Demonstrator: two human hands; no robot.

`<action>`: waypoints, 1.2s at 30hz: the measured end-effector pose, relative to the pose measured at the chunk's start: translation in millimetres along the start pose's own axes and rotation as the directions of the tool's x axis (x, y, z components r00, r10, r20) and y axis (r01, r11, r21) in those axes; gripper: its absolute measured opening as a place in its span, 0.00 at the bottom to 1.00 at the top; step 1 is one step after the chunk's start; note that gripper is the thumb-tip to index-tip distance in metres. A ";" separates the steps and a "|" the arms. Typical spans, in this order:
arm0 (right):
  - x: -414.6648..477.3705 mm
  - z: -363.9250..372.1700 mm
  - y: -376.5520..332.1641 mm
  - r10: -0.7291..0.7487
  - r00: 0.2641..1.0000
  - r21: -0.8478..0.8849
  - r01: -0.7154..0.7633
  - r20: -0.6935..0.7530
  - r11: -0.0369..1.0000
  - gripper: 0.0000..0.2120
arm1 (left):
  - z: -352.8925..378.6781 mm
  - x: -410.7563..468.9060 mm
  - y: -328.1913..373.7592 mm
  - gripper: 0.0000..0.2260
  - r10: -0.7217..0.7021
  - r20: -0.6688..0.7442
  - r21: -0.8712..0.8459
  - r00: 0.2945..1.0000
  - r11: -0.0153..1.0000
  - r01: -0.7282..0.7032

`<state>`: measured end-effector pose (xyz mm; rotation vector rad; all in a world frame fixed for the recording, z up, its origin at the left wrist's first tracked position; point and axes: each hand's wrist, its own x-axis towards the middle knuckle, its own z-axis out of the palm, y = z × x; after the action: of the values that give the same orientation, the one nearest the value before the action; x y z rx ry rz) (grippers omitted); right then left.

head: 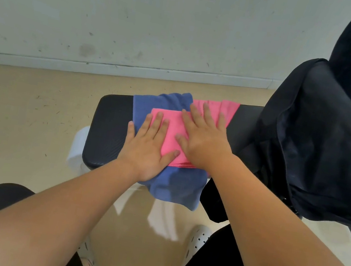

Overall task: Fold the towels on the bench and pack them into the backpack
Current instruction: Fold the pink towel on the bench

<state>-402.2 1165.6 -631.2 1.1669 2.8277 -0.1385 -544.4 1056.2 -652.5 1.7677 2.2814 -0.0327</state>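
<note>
A folded pink towel (171, 132) lies on top of a blue towel (174, 186) that drapes over the near edge of the black padded bench (107, 130). My left hand (149, 144) presses flat on the pink towel's left part, fingers straight. Flat beside it, my right hand (201, 137) rests on the towel's right part. More pink cloth (228, 109) shows beyond my right fingers. A large dark backpack (322, 144) stands on the bench's right end, close to my right wrist.
The bench stands on a beige floor near a pale wall (143, 14). White bench legs (78, 146) show under the left side. My dark-trousered legs and a white perforated shoe (196, 239) are below the bench's near edge.
</note>
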 end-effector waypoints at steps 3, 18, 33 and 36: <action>4.4 12.1 3.2 0.028 0.981 -0.001 -0.028 0.192 1.000 0.37 | 2.6 -1.0 -5.6 0.40 0.007 0.013 -0.033 1.000 0.999 -0.007; 49.0 -22.5 -18.2 -0.014 1.000 -0.081 0.016 0.027 0.997 0.14 | -6.5 -10.4 -17.8 0.24 -0.389 -0.156 -0.448 0.908 0.847 0.286; 23.4 -66.6 -64.4 0.272 0.961 0.777 -0.204 0.043 0.596 0.14 | -55.4 -17.2 -91.8 0.16 -0.575 0.110 -0.988 0.811 -0.155 0.024; 16.4 -36.5 -94.3 0.311 0.935 0.904 -0.274 0.171 0.327 0.24 | -63.0 -13.2 -124.2 0.16 -0.632 0.034 -0.999 0.775 -0.036 0.015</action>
<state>-481.7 1114.6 -591.8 1.7825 2.3560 -1.9022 -671.8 1022.0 -605.8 0.3210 1.8483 1.6607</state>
